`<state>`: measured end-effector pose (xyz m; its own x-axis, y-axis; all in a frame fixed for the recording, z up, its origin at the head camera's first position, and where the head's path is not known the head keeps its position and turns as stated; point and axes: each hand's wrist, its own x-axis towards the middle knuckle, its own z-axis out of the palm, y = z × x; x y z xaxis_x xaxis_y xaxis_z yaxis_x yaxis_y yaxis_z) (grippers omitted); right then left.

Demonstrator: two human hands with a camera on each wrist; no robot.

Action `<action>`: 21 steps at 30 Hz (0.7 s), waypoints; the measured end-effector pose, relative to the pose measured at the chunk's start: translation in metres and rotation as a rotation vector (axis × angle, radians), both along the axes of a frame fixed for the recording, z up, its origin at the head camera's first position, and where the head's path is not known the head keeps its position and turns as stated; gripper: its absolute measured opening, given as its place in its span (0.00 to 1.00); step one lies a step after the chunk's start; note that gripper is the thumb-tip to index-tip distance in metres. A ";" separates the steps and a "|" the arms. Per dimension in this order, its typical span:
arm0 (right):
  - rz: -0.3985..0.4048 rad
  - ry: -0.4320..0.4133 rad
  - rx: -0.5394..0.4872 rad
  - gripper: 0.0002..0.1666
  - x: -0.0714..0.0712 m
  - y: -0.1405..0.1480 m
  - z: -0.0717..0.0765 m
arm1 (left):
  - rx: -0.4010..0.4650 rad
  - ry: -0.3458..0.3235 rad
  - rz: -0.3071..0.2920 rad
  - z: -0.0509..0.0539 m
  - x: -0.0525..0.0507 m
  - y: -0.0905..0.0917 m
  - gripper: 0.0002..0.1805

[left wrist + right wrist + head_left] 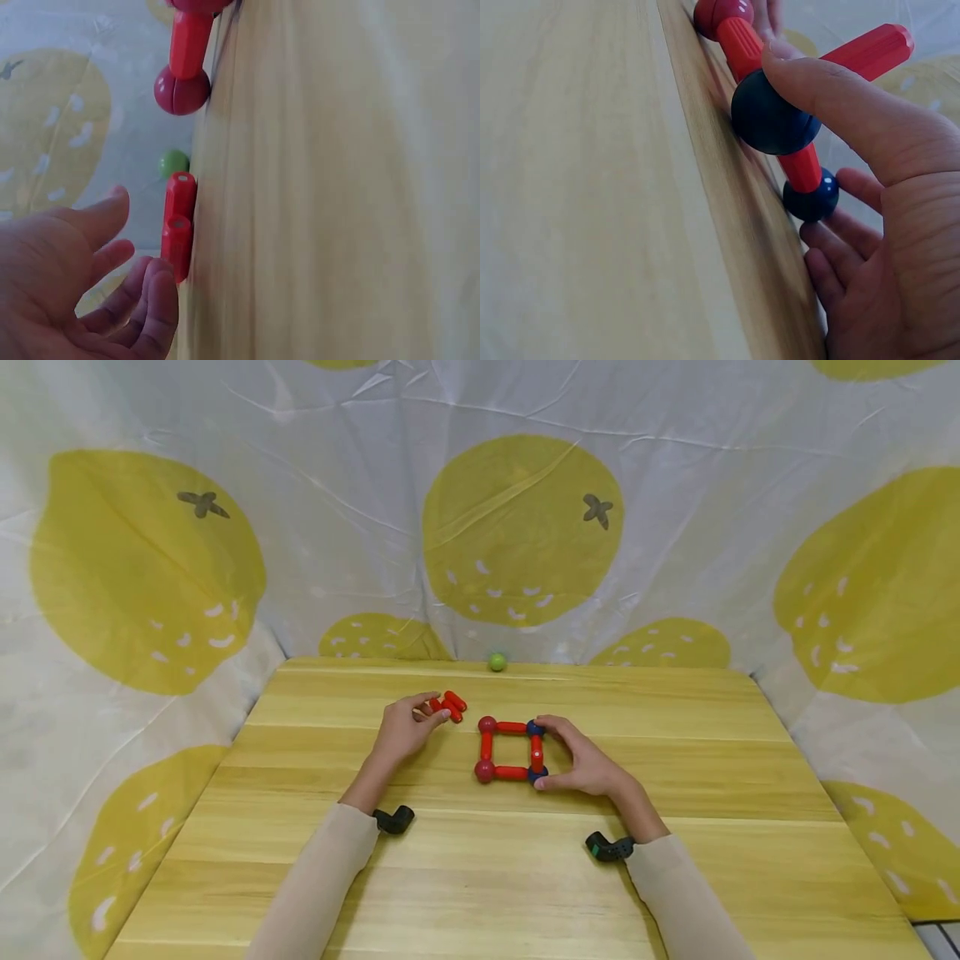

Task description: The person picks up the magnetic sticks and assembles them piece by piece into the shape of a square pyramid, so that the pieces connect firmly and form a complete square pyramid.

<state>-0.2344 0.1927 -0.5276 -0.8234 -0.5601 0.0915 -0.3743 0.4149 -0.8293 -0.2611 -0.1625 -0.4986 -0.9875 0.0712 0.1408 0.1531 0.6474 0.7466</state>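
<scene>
A square frame of magnetic rods and balls lies on the table, with red rods (512,772), two dark red balls (485,771) at left and two blue balls (772,112) at right. One more red rod (874,52) sticks up from the near blue ball. My right hand (588,764) grips the frame's right side, thumb on the near blue ball and fingers at the far one. Left of the frame, my left hand (405,727) is at several loose red rods (178,244). Its thumb stands apart from its loosely bent fingers; whether they touch the rods is unclear.
A small green ball (497,662) sits at the back edge of the wooden table (465,877). Behind the table hangs a pale cloth (337,527) printed with yellow lemons. Each wrist carries a black camera (609,847).
</scene>
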 end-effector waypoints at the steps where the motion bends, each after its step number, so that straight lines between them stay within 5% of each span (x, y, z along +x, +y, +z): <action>1: -0.001 0.002 -0.002 0.60 0.000 -0.001 -0.001 | -0.014 -0.003 0.001 -0.001 -0.003 -0.001 0.24; 7: 0.008 0.006 -0.002 0.58 0.001 -0.005 -0.003 | -0.079 0.008 0.021 -0.005 -0.009 -0.004 0.19; 15: -0.002 0.019 0.001 0.58 0.002 -0.004 -0.003 | -0.105 0.046 0.091 -0.003 -0.001 -0.009 0.09; 21: -0.012 0.017 0.000 0.58 0.001 0.000 -0.001 | -0.101 -0.044 0.080 0.003 0.005 -0.016 0.14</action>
